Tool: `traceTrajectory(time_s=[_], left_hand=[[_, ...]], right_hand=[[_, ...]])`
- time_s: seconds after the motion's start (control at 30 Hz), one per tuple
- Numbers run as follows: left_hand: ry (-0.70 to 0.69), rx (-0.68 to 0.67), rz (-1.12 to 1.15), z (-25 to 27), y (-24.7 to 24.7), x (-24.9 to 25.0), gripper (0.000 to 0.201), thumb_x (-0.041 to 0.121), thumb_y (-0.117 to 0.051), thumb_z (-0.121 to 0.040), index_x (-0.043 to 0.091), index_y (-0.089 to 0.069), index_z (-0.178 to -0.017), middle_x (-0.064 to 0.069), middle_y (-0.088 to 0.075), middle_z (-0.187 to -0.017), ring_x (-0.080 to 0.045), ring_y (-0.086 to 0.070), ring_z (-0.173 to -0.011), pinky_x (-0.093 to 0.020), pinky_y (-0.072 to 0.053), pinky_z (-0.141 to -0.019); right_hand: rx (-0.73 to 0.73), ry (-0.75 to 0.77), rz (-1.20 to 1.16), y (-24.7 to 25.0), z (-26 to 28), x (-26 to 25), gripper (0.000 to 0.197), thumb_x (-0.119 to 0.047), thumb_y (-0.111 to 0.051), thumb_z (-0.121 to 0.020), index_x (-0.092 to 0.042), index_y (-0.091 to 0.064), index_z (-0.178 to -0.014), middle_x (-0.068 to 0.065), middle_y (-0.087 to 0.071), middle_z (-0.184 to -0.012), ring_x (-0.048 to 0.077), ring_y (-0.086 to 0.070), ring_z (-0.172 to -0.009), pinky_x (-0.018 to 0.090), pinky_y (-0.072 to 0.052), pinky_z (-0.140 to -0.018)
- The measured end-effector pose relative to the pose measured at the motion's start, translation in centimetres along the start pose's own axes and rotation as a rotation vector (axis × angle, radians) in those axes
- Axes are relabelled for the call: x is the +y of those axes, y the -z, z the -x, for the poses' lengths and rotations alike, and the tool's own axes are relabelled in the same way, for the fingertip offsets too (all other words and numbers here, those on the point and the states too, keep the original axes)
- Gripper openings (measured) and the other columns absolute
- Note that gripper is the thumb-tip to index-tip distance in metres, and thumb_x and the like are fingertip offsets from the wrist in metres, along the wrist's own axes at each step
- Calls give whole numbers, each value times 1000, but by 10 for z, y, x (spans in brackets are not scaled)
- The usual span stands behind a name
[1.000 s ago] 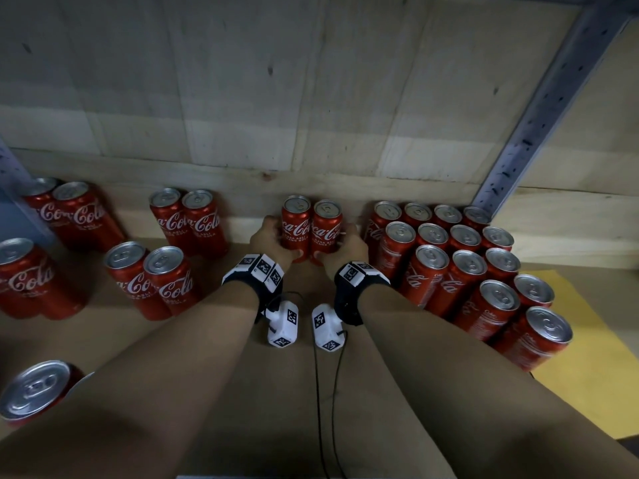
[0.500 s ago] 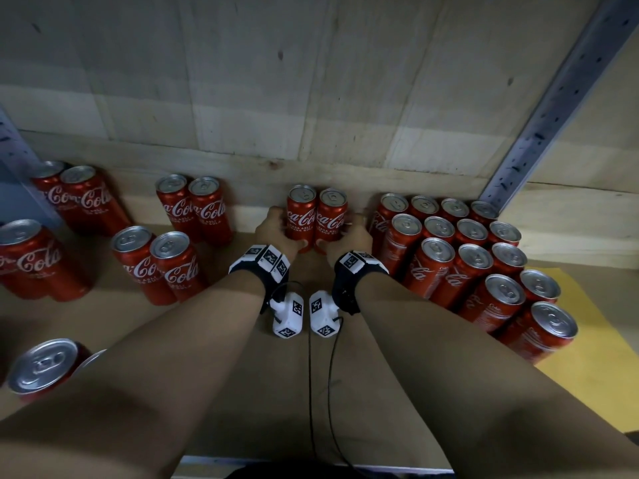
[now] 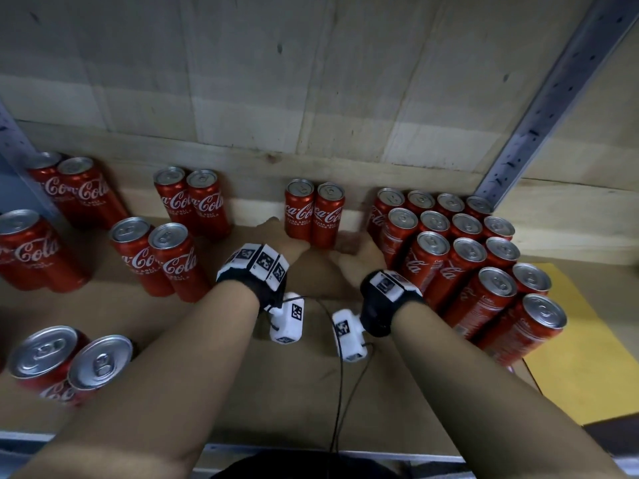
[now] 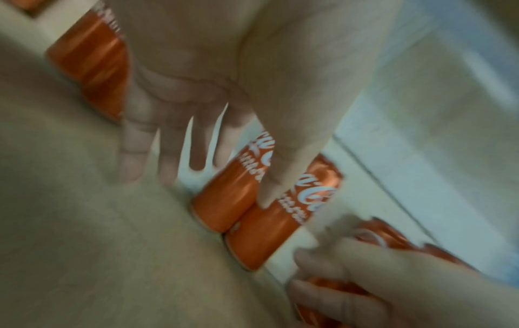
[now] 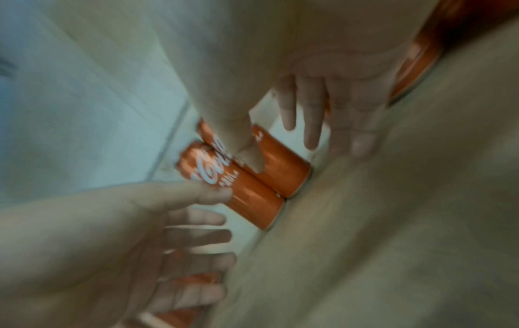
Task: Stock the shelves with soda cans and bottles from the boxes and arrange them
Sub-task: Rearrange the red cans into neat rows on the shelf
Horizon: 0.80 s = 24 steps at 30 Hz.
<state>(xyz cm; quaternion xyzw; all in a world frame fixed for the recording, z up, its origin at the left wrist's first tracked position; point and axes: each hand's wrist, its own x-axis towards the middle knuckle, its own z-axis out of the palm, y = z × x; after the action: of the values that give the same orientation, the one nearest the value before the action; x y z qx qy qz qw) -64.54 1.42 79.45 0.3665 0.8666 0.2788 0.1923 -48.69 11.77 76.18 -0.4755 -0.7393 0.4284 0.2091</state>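
The picture is blurred. The left hand (image 4: 213, 93) reaches down from the top edge with its fingers (image 4: 132, 155) spread and fairly straight, holding nothing. Its thumb (image 4: 280, 168) lies across the near can (image 4: 224, 199) of an upright pair; the second can (image 4: 269, 235) stands touching the first, against the pale back board. The right hand (image 4: 393, 284) enters from the lower right, fingers loosely curled, beside more cans (image 4: 387, 239). Another can (image 4: 90, 60) shows at upper left on the shelf (image 4: 84, 244).

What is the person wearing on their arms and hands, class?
Both forearms are bare, with no sleeves or gloves. Each wrist carries a black band set with white blocks printed with black square markers. A white camera unit hangs under each wrist, trailing thin black cables.
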Motion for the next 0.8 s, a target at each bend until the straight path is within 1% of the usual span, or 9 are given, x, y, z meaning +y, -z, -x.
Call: traceTrajectory(time_s=[0.07, 0.13, 0.23, 0.3, 0.5, 0.6, 0.67, 0.73, 0.8], left_hand=[[-81, -66, -48, 15, -1, 9, 41, 62, -69, -72, 23, -68, -85, 6, -70, -81, -14, -65, -70, -28, -47, -65], [-148, -75, -39, 21, -8, 22, 27, 46, -74, -78, 21, -67, -85, 2, -70, -86, -16, -65, -77, -28, -45, -67], [-263, -66, 56, 29, -26, 46, 21, 31, -79, -80, 20, -66, -93, 3, -68, -95, -17, -65, -89, -31, -52, -79], [-334, -108, 122, 37, -42, 60, 25, 31, -80, -81, 20, -68, -100, 6, -69, -99, -12, -65, -91, -30, -53, -84], [-500, -215, 354, 82, -98, 100, 25, 20, -81, -81, 15, -70, -102, 6, -70, -94, 4, -61, -82, -7, -44, -71], [-531, -312, 428, 102, -125, 117, 35, 20, -81, -82, 20, -67, -113, 10, -68, -106, -2, -64, -96, -22, -53, -85], [-558, -335, 443, 114, -140, 124, 45, 24, -80, -82, 25, -62, -122, 13, -64, -117, -4, -62, -105, -31, -55, -92], [-573, -333, 487, 122, -155, 130, 53, 26, -80, -80, 28, -55, -127, 19, -60, -121, -5, -61, -109, -39, -56, -94], [-563, -315, 527, 128, -163, 134, 58, 27, -80, -77, 36, -49, -125, 26, -57, -117, -3, -61, -107, -42, -57, -93]], right_hand=[[-19, 13, 24, 17, 23, 8, 42, -29, -79, -84, -23, -60, -121, -9, -70, -109, 10, -65, -102, 19, -46, -82], [-48, 35, 34, 39, 49, 12, 32, -28, -79, -85, -28, -62, -112, -12, -68, -100, 6, -64, -95, 15, -44, -74], [-58, 53, 36, 75, 89, 18, 21, -31, -79, -86, -32, -68, -103, -12, -71, -96, 5, -66, -93, 20, -50, -76], [17, 68, -9, 99, 115, 26, 16, -30, -79, -86, -33, -70, -99, -11, -73, -91, 4, -67, -89, 23, -54, -80], [397, 114, -141, 141, 170, 60, 16, -15, -79, -86, -20, -66, -79, -3, -64, -67, 9, -60, -64, 20, -47, -63], [584, 53, -112, 148, 185, 82, 32, -18, -79, -85, -18, -51, -70, -3, -51, -61, 10, -47, -58, 28, -41, -61], [662, -5, -101, 150, 193, 90, 36, -24, -79, -83, -19, -44, -75, -2, -51, -63, 16, -49, -60, 37, -41, -62], [704, -68, -108, 149, 198, 92, 38, -26, -80, -82, -23, -42, -83, -1, -57, -73, 17, -55, -67, 39, -43, -64], [719, -103, -157, 145, 196, 94, 43, -21, -81, -82, -27, -42, -99, -1, -58, -94, 11, -61, -80, 41, -51, -76]])
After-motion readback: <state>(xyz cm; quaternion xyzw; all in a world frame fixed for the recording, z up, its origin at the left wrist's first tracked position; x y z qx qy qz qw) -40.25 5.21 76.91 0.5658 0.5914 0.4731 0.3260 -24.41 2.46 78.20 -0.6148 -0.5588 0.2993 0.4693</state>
